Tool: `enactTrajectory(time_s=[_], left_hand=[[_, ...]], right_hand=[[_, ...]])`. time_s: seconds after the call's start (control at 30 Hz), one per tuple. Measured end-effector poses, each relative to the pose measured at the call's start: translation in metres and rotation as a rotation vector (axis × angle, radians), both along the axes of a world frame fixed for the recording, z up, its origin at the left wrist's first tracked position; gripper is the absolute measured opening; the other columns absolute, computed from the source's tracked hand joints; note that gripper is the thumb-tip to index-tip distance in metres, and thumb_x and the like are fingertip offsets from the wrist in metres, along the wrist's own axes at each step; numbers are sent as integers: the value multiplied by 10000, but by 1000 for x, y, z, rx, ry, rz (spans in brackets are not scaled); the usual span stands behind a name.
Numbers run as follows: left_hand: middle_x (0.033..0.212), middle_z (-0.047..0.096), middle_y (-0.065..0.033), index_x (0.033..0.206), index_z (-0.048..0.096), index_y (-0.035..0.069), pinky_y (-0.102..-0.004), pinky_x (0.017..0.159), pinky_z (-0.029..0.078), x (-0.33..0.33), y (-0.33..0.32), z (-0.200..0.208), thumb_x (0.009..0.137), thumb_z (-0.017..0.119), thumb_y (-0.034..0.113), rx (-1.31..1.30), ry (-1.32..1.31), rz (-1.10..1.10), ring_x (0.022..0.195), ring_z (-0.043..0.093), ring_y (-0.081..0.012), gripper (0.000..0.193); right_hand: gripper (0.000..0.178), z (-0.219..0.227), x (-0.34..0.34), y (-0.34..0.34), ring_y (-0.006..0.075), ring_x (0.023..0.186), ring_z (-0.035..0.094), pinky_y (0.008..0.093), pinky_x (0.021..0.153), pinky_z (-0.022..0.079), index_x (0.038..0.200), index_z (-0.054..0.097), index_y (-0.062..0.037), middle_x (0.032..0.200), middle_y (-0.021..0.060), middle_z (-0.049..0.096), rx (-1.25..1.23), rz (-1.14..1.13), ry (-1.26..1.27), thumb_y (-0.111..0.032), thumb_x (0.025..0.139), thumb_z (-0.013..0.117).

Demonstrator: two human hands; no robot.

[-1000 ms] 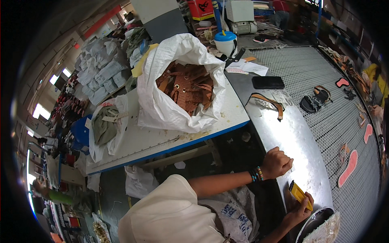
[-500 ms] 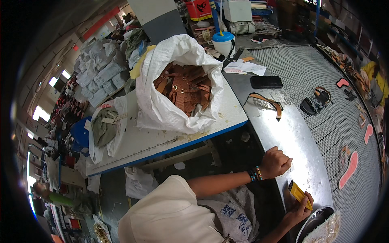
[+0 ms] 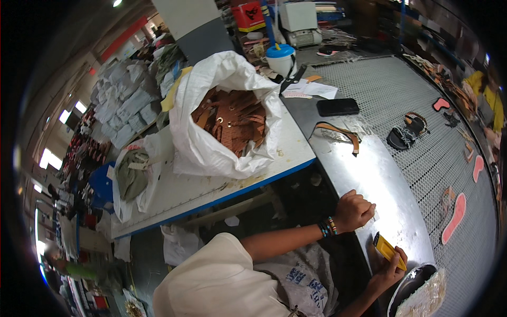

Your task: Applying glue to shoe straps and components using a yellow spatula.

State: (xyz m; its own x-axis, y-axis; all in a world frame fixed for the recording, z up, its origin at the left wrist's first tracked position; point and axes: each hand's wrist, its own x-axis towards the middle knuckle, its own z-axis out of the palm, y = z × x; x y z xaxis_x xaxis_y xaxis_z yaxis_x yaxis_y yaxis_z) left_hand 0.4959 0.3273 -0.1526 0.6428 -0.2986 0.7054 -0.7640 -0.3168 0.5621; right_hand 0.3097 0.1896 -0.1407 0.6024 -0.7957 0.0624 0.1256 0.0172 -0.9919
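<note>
My left hand [image 3: 356,211], with beaded bracelets at the wrist, is closed in a fist over the near edge of the shiny metal table [image 3: 391,195]. Whatever it may hold is hidden by the fingers. Lower down, my right hand [image 3: 392,272] grips a yellow brush [image 3: 390,251] with a dark end, which points up toward the left fist. Just below that hand is a round dark container [image 3: 400,297], its rim crusted with a pale, glossy coating. A tan and black sandal strap [image 3: 342,132] lies farther up the metal table.
A white sack [image 3: 182,132] of brown straps [image 3: 235,124] stands on the white table [image 3: 211,195]. A black phone [image 3: 338,107], papers [image 3: 317,90] and a blue-lidded bucket [image 3: 280,59] lie beyond. Black sandals [image 3: 404,136] and a pink insole [image 3: 454,217] rest on the mesh [image 3: 422,179].
The whole view has shifted slightly, moving the sack and tables a little left. Both hands keep nearly the same pose, and the brush stays in my right hand.
</note>
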Motion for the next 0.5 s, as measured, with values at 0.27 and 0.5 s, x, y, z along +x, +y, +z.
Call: enactTrajectory(time_s=[0.27,0.5], left_hand=[[520,493,-77,540,522,81,-408,566,363,0,-4,1,872,647,134,24,0,9,506,501,-273,360],[523,491,-85,545,520,75,-412,569,364,1,-1,0,880,642,136,45,8,-1,510,498,-279,362]], right_hand=[[200,17,5,9,160,925,623,283,810,575,1082,656,34,1023,89,632,43,-16,-53,-143,1007,602],[211,3,4,5,165,914,616,284,840,529,1068,662,39,1023,95,643,29,-8,-65,-150,1008,589]])
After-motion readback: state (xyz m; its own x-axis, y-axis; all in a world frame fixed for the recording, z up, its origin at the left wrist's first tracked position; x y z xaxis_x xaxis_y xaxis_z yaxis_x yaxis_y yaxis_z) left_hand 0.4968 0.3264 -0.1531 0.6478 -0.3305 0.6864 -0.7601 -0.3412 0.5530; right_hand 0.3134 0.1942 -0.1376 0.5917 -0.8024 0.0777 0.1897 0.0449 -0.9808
